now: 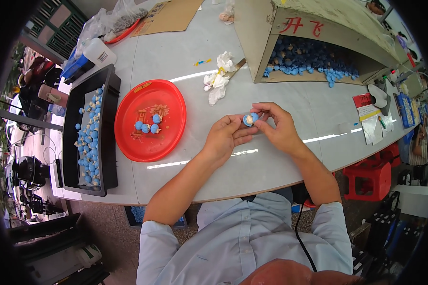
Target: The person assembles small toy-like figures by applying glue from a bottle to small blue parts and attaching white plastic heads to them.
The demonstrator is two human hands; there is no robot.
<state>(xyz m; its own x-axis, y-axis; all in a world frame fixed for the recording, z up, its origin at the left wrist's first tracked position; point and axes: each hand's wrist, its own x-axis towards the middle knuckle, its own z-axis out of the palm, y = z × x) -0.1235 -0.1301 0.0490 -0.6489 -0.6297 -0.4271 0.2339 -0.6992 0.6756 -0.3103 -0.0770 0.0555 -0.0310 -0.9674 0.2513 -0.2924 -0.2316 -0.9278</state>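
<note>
Both hands meet above the grey table, close in front of me. My left hand pinches a small blue and cream toy figure piece between thumb and fingers. My right hand has its thumb and forefinger closed on a small blue piece that touches the first one; whether the two are joined I cannot tell. To the left, a red round tray carries several similar blue and cream pieces. Farther left, a black bin holds many more of them.
A box-like shelf at the back right is heaped with blue pieces. Crumpled white tissue lies behind my hands. Cardboard and a white bottle are at the back left. Red stools stand beyond the table's right edge.
</note>
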